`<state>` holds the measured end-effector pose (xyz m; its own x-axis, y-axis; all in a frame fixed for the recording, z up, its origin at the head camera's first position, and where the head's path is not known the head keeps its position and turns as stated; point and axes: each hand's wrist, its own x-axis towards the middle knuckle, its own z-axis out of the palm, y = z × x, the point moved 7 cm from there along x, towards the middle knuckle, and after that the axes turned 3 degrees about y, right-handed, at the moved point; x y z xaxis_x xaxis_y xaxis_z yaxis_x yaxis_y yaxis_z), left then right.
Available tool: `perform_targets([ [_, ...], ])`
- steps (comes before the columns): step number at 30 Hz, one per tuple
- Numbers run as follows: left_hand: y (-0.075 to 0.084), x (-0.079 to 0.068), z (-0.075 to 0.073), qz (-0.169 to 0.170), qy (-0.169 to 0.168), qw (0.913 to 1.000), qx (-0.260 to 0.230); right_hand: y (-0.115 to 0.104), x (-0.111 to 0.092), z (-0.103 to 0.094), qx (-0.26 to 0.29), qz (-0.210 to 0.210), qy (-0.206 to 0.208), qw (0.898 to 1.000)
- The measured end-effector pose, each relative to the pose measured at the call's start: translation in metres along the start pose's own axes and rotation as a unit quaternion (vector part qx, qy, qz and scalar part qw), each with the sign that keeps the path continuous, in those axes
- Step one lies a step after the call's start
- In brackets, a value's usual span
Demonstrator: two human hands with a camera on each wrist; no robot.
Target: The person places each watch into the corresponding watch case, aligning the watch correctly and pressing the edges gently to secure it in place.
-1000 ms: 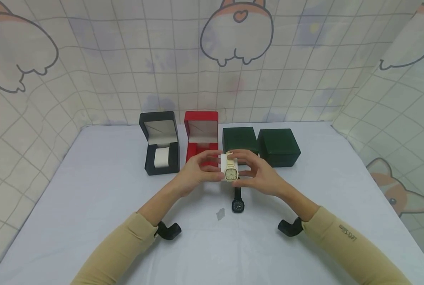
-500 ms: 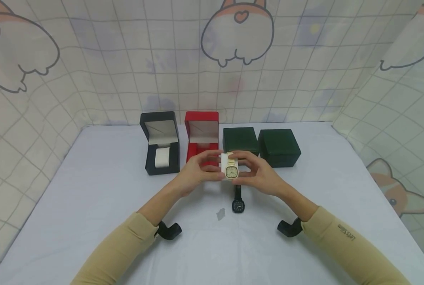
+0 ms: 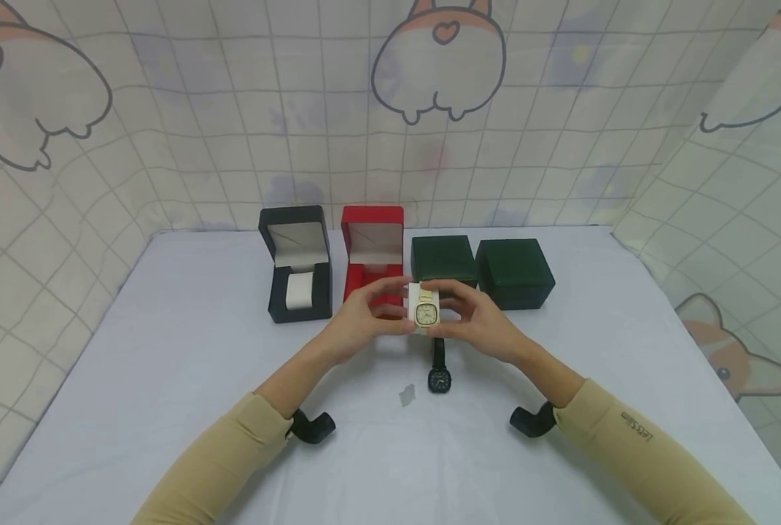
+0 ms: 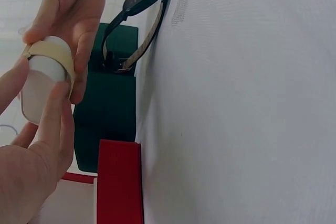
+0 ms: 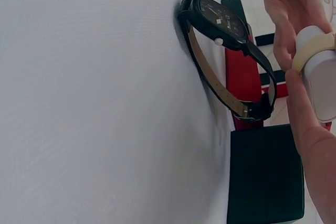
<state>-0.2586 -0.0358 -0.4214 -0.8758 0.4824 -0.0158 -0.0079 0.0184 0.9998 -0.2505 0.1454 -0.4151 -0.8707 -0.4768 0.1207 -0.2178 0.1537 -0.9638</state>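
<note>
Both hands hold a white watch cushion (image 3: 413,300) above the table, with a light-coloured wristwatch (image 3: 426,314) strapped around it. My left hand (image 3: 367,315) grips the cushion's left side between thumb and fingers. From the other side, my right hand (image 3: 478,319) pinches the watch and cushion, fingertips at the top and thumb below. In the left wrist view the cream strap (image 4: 52,51) wraps over the cushion's rounded end. Just beneath the hands lies a black wristwatch (image 3: 439,380), its strap buckled in a loop and its face toward me.
Behind stand an open black watch box (image 3: 329,292) with a white cushion (image 3: 299,291) inside, and an open red watch box (image 3: 372,214), partly hidden by my left hand. Two closed green boxes (image 3: 444,257) are to their right. A grey patch (image 3: 407,395) marks the white tabletop (image 3: 187,328).
</note>
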Motion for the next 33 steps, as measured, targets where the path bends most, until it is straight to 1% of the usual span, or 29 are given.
perform_targets([
  [11, 0.0029, -0.0025, -0.0025, 0.002, 0.02, 0.9996, 0.018, 0.0029, 0.0049, -0.0005, -0.007, 0.013, 0.01, 1.0],
  [14, 0.0031, -0.0027, -0.0037, 0.004, 0.023, 0.9995, 0.023, 0.0027, 0.0057, -0.0003, -0.002, 0.017, 0.009, 1.0],
  [19, 0.0025, -0.0029, -0.005, 0.003, 0.025, 0.9993, 0.028, 0.0018, 0.0061, 0.0007, 0.011, 0.023, 0.006, 1.0],
  [24, 0.0035, -0.0035, -0.0045, 0.003, 0.027, 0.9991, 0.032, 0.0019, 0.0056, 0.0006, 0.011, 0.025, 0.01, 1.0],
  [28, 0.004, -0.0036, -0.0047, 0.009, 0.026, 0.9989, 0.039, 0.0023, 0.006, 0.0019, 0.013, 0.021, 0.01, 1.0],
  [33, 0.0035, -0.004, -0.0054, 0.012, 0.023, 0.9979, 0.059, 0.0023, 0.0066, 0.0041, 0.011, 0.013, 0.006, 1.0],
])
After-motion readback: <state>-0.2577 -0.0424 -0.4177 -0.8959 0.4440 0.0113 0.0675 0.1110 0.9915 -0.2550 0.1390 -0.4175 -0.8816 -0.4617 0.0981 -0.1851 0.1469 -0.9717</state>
